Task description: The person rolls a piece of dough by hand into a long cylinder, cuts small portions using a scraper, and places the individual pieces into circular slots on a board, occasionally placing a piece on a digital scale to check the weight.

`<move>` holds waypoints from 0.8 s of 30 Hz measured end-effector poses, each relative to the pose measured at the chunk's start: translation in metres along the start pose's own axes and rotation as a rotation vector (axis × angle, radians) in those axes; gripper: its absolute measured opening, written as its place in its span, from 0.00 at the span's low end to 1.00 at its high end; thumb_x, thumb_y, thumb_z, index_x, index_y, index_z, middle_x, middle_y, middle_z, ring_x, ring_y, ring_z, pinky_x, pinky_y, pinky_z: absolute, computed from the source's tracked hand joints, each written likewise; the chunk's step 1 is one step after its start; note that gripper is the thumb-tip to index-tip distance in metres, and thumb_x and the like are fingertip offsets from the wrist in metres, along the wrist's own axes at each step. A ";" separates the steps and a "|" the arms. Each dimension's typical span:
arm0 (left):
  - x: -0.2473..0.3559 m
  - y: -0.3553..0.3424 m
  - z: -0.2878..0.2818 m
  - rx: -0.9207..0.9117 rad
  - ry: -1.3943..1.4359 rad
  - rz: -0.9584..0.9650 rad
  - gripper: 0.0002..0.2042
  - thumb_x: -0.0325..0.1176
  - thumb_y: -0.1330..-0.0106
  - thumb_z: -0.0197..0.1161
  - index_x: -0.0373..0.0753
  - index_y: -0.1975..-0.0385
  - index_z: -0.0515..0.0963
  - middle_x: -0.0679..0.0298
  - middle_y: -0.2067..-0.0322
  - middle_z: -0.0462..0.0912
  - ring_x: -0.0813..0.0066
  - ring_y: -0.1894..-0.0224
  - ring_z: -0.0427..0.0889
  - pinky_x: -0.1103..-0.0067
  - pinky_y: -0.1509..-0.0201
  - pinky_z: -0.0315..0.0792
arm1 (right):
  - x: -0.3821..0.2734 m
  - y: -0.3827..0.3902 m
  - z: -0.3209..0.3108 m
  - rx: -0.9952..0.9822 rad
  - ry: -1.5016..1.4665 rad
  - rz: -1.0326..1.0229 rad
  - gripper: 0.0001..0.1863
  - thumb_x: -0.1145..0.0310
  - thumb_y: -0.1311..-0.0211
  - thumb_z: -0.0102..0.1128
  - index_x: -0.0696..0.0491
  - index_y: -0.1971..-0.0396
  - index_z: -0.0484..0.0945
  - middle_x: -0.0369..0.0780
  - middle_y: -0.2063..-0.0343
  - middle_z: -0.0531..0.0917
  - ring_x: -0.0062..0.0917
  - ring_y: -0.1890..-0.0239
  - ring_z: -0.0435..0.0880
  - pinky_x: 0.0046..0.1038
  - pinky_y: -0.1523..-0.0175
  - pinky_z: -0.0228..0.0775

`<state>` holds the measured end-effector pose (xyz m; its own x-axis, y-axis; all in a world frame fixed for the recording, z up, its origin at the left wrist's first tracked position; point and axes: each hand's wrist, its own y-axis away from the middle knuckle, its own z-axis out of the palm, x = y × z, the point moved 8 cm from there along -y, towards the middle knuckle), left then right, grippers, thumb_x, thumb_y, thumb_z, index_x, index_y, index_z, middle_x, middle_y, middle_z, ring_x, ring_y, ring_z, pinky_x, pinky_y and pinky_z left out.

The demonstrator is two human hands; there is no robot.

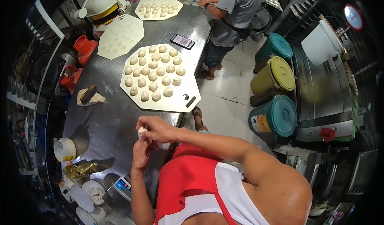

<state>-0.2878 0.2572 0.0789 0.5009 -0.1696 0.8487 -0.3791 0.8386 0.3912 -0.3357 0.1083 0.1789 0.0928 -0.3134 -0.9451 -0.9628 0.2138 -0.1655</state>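
Over the steel table (100, 133), my right hand (154, 128) pinches a small pale lump of dough (142, 132). My left hand (142, 151) holds the same lump from below, its fingers partly hidden behind it. Just beyond my hands lies a cream octagonal board (172, 104) bearing several rounded dough pieces. A phone (182, 41) lies face up past that board. Left of it sits a pale block with a dark flat tool (90, 95) on top. A digital scale (122, 187) is beside my left forearm.
A co-worker (236, 13) stands across the table's corner. Two more boards (120, 33) lie farther back, near a white machine (100, 1). Lidded bins (272, 113) stand along the right aisle beside a steel unit (320, 101). Containers (64, 149) crowd the table's near left.
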 end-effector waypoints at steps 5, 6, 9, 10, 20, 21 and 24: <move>-0.003 -0.007 0.034 0.044 -0.732 0.148 0.13 0.35 0.20 0.53 0.31 0.48 0.77 0.49 0.61 0.86 0.54 0.57 0.87 0.64 0.54 0.77 | 0.023 0.046 -0.007 0.049 0.369 0.154 0.23 0.50 0.25 0.60 0.60 0.57 0.75 0.53 0.68 0.83 0.46 0.68 0.84 0.42 0.58 0.76; -0.004 -0.008 0.037 0.030 -0.891 0.157 0.13 0.29 0.25 0.52 0.29 0.50 0.77 0.43 0.58 0.85 0.44 0.55 0.86 0.60 0.49 0.76 | 0.017 0.049 -0.008 -0.047 0.335 0.322 0.26 0.47 0.26 0.62 0.61 0.58 0.76 0.54 0.68 0.83 0.47 0.67 0.83 0.42 0.58 0.76; 0.013 -0.010 0.042 0.159 -0.884 0.355 0.13 0.27 0.29 0.52 0.28 0.49 0.77 0.43 0.59 0.86 0.47 0.56 0.87 0.62 0.50 0.78 | 0.012 0.038 -0.011 -0.137 0.298 0.511 0.28 0.46 0.28 0.65 0.62 0.56 0.79 0.51 0.66 0.85 0.44 0.66 0.85 0.42 0.57 0.75; 0.009 -0.016 0.038 0.113 -0.800 0.236 0.13 0.27 0.29 0.53 0.29 0.48 0.76 0.47 0.60 0.87 0.52 0.58 0.87 0.63 0.52 0.79 | 0.014 0.034 -0.015 -0.159 0.303 0.507 0.28 0.46 0.28 0.65 0.62 0.56 0.79 0.51 0.66 0.85 0.44 0.66 0.85 0.42 0.57 0.75; -0.027 -0.048 0.063 0.069 -0.414 -0.213 0.11 0.29 0.23 0.58 0.36 0.45 0.75 0.65 0.59 0.88 0.82 0.62 0.83 0.82 0.57 0.77 | 0.197 0.104 -0.143 0.260 -0.013 0.687 0.12 0.63 0.30 0.68 0.58 0.61 0.80 0.35 0.71 0.85 0.19 0.74 0.80 0.25 0.67 0.75; -0.037 -0.049 0.061 0.163 -0.332 -0.136 0.11 0.27 0.24 0.57 0.36 0.45 0.75 0.66 0.60 0.88 0.82 0.61 0.83 0.82 0.57 0.77 | 0.223 0.123 -0.176 0.312 0.357 0.645 0.13 0.63 0.29 0.68 0.58 0.63 0.79 0.35 0.73 0.82 0.18 0.74 0.81 0.25 0.68 0.79; -0.066 -0.025 0.045 0.360 -0.549 -0.050 0.12 0.35 0.27 0.63 0.35 0.51 0.77 0.65 0.69 0.85 0.77 0.66 0.82 0.76 0.57 0.76 | 0.259 0.146 -0.182 0.334 -0.025 1.030 0.17 0.61 0.31 0.71 0.59 0.58 0.78 0.38 0.70 0.83 0.20 0.73 0.84 0.25 0.69 0.80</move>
<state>-0.3464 0.2242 0.0288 0.0910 -0.5233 0.8473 -0.6497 0.6136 0.4487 -0.4990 -0.1101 -0.0385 -0.7122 0.1789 -0.6788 -0.4637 0.6060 0.6463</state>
